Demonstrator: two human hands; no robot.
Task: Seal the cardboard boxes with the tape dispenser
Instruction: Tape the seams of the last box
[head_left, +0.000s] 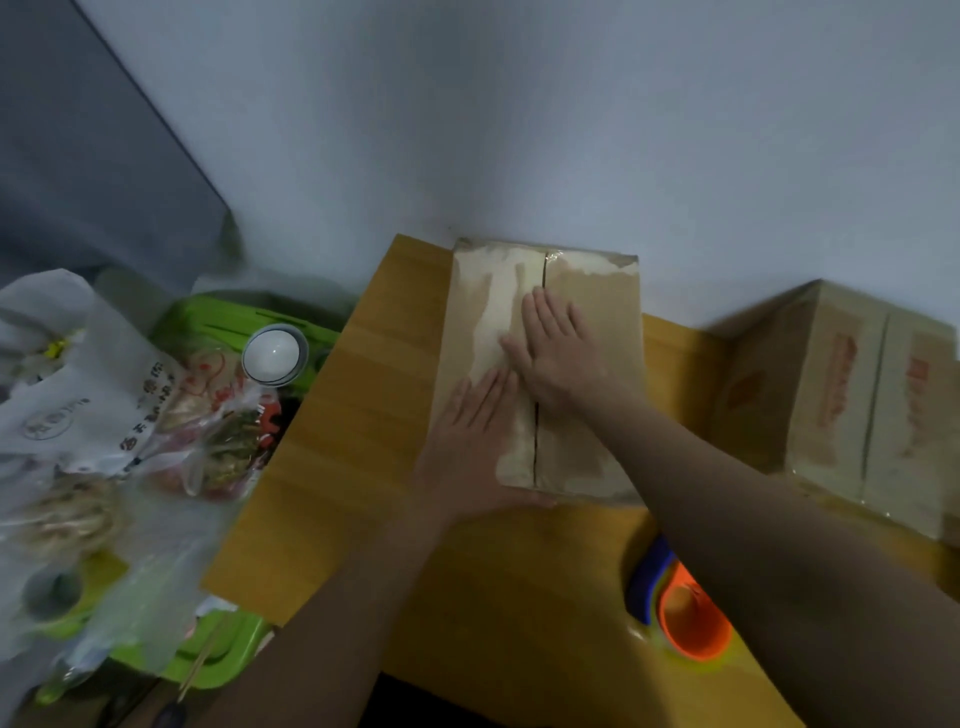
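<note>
**Head view: both hands flat on the box top**

Head camera looks down on a yellow wooden table (363, 415) set against a pale wall (571, 130). A cardboard box (587, 415) lies on the table with its far end close to the wall, its two top flaps meeting in a dark seam that runs from the far end toward the person. Pale torn patches mark the left flap and the far edge.

The left hand (475, 441) lies palm down on the left flap near the closer end, fingers straight and together, gripping nothing; its thumb reaches along the near edge of the box. The right hand (558, 353) lies flat farther up, fingers spread and straight across the seam, also holding nothing. The two hands sit just beside each other.

A second cardboard box (841, 405) with red print stands on the table to the right, well apart from the first. An orange and blue tape dispenser (680, 603) rests on the table near the closer edge, partly hidden under the right forearm. Left of the table, plastic bags (104, 415) lie heaped over a green crate (218, 660), with a white round lid (272, 353) beside them.
</note>
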